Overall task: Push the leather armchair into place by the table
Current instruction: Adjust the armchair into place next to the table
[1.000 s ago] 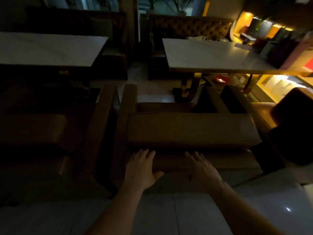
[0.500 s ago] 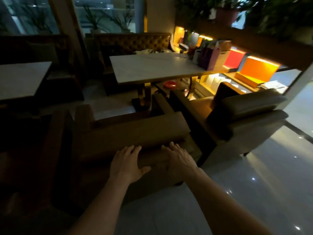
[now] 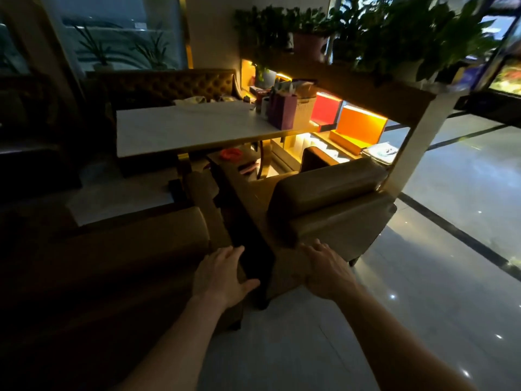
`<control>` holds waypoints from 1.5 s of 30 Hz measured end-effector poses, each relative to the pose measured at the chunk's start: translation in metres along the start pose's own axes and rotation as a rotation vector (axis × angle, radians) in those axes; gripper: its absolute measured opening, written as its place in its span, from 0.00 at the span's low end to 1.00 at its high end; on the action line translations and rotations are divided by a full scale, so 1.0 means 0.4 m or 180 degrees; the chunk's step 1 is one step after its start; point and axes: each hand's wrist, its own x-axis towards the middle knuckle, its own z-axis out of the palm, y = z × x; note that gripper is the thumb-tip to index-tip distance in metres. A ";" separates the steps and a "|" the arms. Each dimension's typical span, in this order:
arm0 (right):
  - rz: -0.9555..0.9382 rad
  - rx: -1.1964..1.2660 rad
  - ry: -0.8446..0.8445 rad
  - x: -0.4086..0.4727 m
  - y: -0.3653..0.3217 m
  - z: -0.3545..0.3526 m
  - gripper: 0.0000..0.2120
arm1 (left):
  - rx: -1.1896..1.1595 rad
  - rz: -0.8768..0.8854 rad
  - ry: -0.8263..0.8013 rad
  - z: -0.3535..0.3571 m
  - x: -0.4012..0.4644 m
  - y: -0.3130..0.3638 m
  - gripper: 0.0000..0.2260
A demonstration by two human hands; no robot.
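Two brown leather armchairs face a white-topped table. The left armchair sits dark in the lower left; the right armchair stands beside it, with a narrow dark gap between them. My left hand hovers open at the right rear corner of the left armchair, fingers spread. My right hand is open too, fingers reaching toward the lower back of the right armchair. I cannot tell whether either hand touches leather.
A tufted bench runs behind the table. A lit shelf unit with coloured boxes, a purple bag and plants on top stands to the right. Glossy tiled floor spreads right and toward me.
The view has swung right. Both hands have left the back of the left armchair and moved right, my right hand now at the right armchair.
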 end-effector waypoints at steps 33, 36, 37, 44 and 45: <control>-0.0620 -0.0783 -0.0476 1.058 1.060 0.144 0.53 | 0.0103 -0.0701 0.0442 0.665 0.985 0.522 0.46; -0.0807 -0.0852 -0.0541 1.108 1.069 0.170 0.55 | 0.0227 -0.0848 0.0491 0.723 0.995 0.517 0.51; -0.0834 -0.0857 -0.0536 1.117 1.065 0.179 0.55 | 0.0263 -0.0890 0.0520 0.742 0.992 0.511 0.51; -0.0726 -0.1197 -0.0227 1.124 1.025 0.225 0.50 | 0.0382 -0.1082 0.0686 0.784 1.005 0.465 0.51; -0.0724 -0.1249 -0.0222 1.123 1.023 0.222 0.49 | 0.0368 -0.1090 0.0702 0.783 1.008 0.463 0.51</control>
